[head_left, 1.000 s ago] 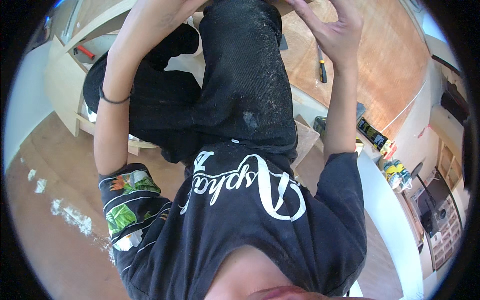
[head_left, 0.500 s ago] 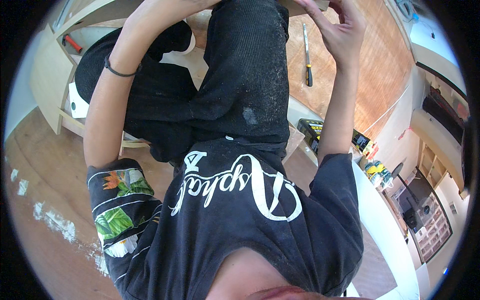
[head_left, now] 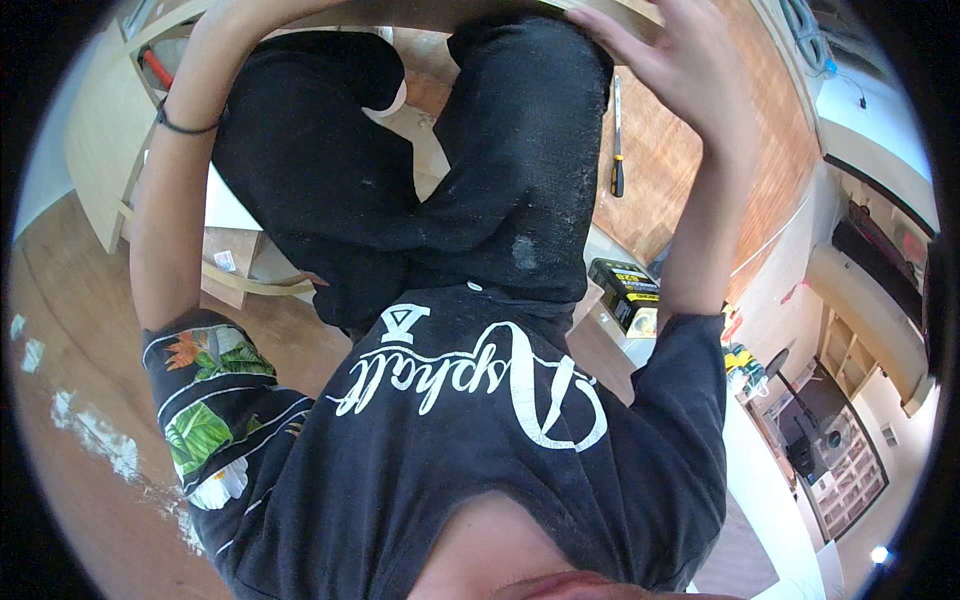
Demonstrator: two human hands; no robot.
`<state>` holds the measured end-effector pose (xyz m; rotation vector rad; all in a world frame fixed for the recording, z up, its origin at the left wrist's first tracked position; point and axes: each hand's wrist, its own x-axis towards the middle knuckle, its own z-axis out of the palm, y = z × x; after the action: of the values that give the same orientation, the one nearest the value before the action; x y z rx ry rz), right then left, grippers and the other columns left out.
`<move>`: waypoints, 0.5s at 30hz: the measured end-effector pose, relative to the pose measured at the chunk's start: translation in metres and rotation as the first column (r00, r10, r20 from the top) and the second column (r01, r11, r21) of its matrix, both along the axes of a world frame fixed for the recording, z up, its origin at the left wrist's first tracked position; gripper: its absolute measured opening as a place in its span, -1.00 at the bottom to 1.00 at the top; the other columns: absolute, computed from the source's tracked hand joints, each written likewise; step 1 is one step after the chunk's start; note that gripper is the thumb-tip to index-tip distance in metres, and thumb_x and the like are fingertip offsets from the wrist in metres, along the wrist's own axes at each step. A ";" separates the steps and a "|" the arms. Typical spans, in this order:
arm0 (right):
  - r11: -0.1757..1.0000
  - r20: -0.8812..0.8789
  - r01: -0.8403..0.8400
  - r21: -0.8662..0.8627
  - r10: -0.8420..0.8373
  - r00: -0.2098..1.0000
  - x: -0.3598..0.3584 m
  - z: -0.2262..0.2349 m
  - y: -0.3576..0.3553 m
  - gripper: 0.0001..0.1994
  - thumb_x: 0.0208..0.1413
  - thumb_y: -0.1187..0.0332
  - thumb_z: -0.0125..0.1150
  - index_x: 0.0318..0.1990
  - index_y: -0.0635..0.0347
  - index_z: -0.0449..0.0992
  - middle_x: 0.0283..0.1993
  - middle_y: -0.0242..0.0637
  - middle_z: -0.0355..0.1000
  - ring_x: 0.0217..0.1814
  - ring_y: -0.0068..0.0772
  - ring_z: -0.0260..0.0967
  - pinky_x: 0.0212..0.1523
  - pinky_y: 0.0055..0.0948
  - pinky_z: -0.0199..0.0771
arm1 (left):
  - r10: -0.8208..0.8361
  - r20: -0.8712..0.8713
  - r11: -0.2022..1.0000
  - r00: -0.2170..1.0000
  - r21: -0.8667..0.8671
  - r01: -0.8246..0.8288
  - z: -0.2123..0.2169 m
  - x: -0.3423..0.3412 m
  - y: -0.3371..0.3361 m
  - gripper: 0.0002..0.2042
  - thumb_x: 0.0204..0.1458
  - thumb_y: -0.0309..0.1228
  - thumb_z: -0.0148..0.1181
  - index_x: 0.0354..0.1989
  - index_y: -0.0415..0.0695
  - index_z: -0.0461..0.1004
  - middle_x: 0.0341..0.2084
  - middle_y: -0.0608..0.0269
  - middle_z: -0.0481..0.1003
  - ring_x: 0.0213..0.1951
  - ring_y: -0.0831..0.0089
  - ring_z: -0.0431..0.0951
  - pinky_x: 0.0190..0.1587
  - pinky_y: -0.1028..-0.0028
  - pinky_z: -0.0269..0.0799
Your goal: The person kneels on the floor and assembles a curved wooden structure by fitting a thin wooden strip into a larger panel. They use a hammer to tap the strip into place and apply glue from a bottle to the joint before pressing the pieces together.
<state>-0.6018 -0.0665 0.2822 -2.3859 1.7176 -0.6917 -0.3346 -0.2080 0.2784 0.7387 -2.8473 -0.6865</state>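
Observation:
At the upper edge a long, thin wooden board (head_left: 430,14) spans the view above my knees, partly cut off. My left hand (head_left: 265,8) reaches its left part, with the fingers hidden beyond the frame. On the right, my right hand (head_left: 695,70) is at the board's other end, slightly blurred. Its thumb lies along the board and the fingers pass out of view at the top. A long thin hand tool with a yellow and black handle (head_left: 617,176), like a file, lies on the wooden sheet just below my right hand.
A red-handled tool (head_left: 157,68) rests by pale wooden panels (head_left: 100,150) at the left. Beside my right forearm stands a black and yellow box (head_left: 625,288). White smears (head_left: 95,435) mark the brown floor. A standing fan (head_left: 833,438) is farther right.
The view has shifted, so my knees and the board sit lower in the picture. My left forearm has moved left and my right hand slightly right, its thumb still at the board.

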 end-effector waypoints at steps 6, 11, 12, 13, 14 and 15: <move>0.979 0.106 -0.154 0.136 0.140 0.984 0.031 -0.017 -0.044 -0.68 0.12 0.34 0.38 -0.01 0.28 0.55 -0.16 -0.02 0.56 -0.12 -0.09 0.56 -0.05 -0.28 0.55 | -0.015 -0.111 1.000 0.994 0.009 0.016 -0.012 0.013 -0.014 -0.69 0.01 -0.30 0.40 -0.15 -0.22 0.53 -0.33 -0.07 0.57 -0.21 0.04 0.59 -0.15 0.24 0.46; 0.970 0.121 -0.095 0.226 0.069 0.990 0.035 -0.011 -0.045 -0.70 0.11 0.34 0.41 -0.05 0.29 0.56 -0.18 -0.04 0.55 -0.14 -0.13 0.55 -0.11 -0.29 0.55 | -0.034 -0.228 0.996 0.973 -0.091 0.013 -0.023 0.017 -0.011 -0.74 0.04 -0.34 0.36 -0.20 -0.25 0.55 -0.32 -0.13 0.57 -0.18 -0.07 0.58 -0.12 0.18 0.47; 0.969 0.109 -0.093 0.228 0.069 0.992 0.036 -0.009 -0.046 -0.70 0.11 0.33 0.41 -0.07 0.30 0.57 -0.19 -0.05 0.55 -0.15 -0.14 0.55 -0.12 -0.30 0.55 | -0.030 -0.249 0.998 0.968 -0.064 0.015 -0.025 0.018 -0.012 -0.74 0.03 -0.34 0.36 -0.21 -0.25 0.55 -0.32 -0.13 0.57 -0.18 -0.07 0.58 -0.12 0.17 0.47; 0.969 0.098 -0.089 0.232 0.068 0.993 0.038 -0.008 -0.048 -0.70 0.10 0.32 0.42 -0.09 0.30 0.57 -0.21 -0.06 0.55 -0.16 -0.15 0.55 -0.13 -0.30 0.55 | -0.027 -0.269 0.999 0.963 -0.036 0.018 -0.028 0.019 -0.012 -0.74 0.03 -0.34 0.36 -0.21 -0.25 0.55 -0.32 -0.13 0.57 -0.18 -0.07 0.58 -0.13 0.17 0.47; 0.969 0.087 -0.083 0.232 0.064 0.994 0.041 -0.007 -0.050 -0.70 0.10 0.31 0.43 -0.11 0.31 0.58 -0.22 -0.06 0.55 -0.17 -0.17 0.55 -0.15 -0.30 0.55 | -0.027 -0.289 1.000 0.957 -0.011 0.025 -0.029 0.020 -0.013 -0.75 0.02 -0.34 0.36 -0.22 -0.26 0.55 -0.31 -0.12 0.57 -0.18 -0.07 0.58 -0.13 0.17 0.47; 0.968 0.065 -0.085 0.235 0.071 0.995 0.043 -0.007 -0.054 -0.70 0.09 0.30 0.44 -0.12 0.31 0.58 -0.24 -0.07 0.55 -0.18 -0.18 0.55 -0.15 -0.30 0.55 | -0.019 -0.280 1.000 0.960 -0.005 0.018 -0.031 0.020 -0.015 -0.74 0.02 -0.34 0.36 -0.22 -0.25 0.55 -0.32 -0.13 0.57 -0.18 -0.07 0.58 -0.13 0.17 0.47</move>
<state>-0.5592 -0.1201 0.2755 -2.2353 1.5762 -0.5044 -0.3151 -0.2231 0.2477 0.5638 -2.5987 -0.7264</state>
